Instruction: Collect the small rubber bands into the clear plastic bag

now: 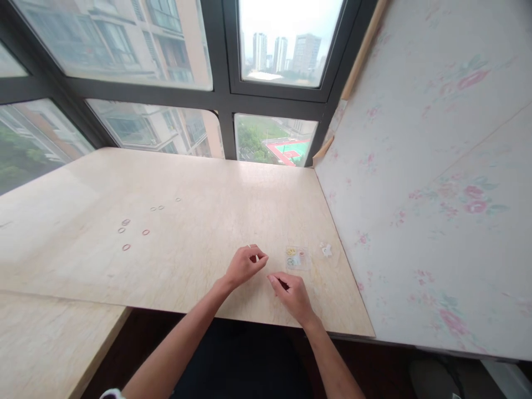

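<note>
My left hand [248, 263] hovers over the tabletop with thumb and fingertips pinched together; anything between them is too small to make out. Close by on the right, my right hand [293, 293] is pinched the same way, its fingertips slightly below and apart from the left ones. Just beyond the right hand lies a small clear box [296, 258], with little yellow, red and greenish items in separate compartments. A thin ring sits on a finger of the left hand.
Several thin rings lie on the left, among them a red ring [146, 233] and a pale ring [178, 199]. A crumpled white scrap [326, 249] is near the flowered wall [415, 166]. Dark-framed windows [226, 100] border the far side of the stone-patterned tabletop [216, 205].
</note>
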Available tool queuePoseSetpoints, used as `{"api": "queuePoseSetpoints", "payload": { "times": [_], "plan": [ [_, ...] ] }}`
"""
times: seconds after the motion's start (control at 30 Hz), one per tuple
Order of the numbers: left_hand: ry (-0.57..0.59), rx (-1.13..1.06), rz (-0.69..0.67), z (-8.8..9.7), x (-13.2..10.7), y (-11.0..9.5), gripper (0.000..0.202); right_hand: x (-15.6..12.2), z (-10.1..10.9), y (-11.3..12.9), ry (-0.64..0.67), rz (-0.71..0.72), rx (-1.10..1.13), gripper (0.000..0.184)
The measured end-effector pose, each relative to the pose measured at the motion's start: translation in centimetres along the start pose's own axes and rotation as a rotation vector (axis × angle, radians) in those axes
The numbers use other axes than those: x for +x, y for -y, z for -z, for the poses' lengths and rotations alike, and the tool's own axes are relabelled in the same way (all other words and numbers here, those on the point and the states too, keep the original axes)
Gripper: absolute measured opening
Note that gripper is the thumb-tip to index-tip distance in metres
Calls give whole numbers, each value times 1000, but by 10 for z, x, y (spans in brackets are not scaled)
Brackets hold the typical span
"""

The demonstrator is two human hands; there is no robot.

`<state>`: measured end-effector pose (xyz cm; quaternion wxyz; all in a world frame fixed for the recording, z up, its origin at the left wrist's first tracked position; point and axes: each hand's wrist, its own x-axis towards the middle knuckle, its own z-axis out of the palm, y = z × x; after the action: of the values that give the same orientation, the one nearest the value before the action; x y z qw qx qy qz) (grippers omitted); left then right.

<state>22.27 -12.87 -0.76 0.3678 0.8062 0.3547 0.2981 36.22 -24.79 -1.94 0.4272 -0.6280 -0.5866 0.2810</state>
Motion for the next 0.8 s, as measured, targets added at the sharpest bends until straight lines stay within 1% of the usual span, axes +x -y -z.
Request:
{"api": "queuePoseSetpoints", "payload": {
  "times": [0.1, 0.13, 0.2, 0.27, 0.33, 0.4, 0.47, 0.57, 0.67, 0.73, 0.8],
  "plan": [
    [-145, 5, 97, 13, -24, 6, 21, -1, -1, -1, 8, -22, 13, 32],
    [-180, 3, 118, 17, -34, 7, 21, -1, -2, -1, 13, -29, 19, 33],
    [-212, 18, 141, 25, -54, 10, 21, -1, -3, -3, 26, -50, 29, 34],
    [-218, 54, 146, 32, -74, 14, 20, 1, -5, -2, 56, -90, 55, 36],
    [-211, 91, 141, 38, -91, 17, 19, 5, -8, 3, 120, -133, 98, 38],
    [-185, 124, 121, 42, -103, 20, 17, 14, -14, 14, 200, -137, 138, 38],
    [-148, 165, 80, 44, -111, 22, 15, 28, -25, 31, 260, -92, 166, 36],
    [-88, 280, -32, 41, -118, 25, 13, 62, -50, 61, 302, 7, 224, 34],
    [-47, 397, -146, 35, -123, 28, 11, 108, -85, 84, 344, 83, 278, 33],
    [-30, 416, -153, 33, -125, 29, 9, 142, -112, 93, 390, 119, 281, 33],
    [-8, 385, -110, 33, -126, 31, 8, 174, -140, 99, 412, 162, 211, 34]
  ]
}}
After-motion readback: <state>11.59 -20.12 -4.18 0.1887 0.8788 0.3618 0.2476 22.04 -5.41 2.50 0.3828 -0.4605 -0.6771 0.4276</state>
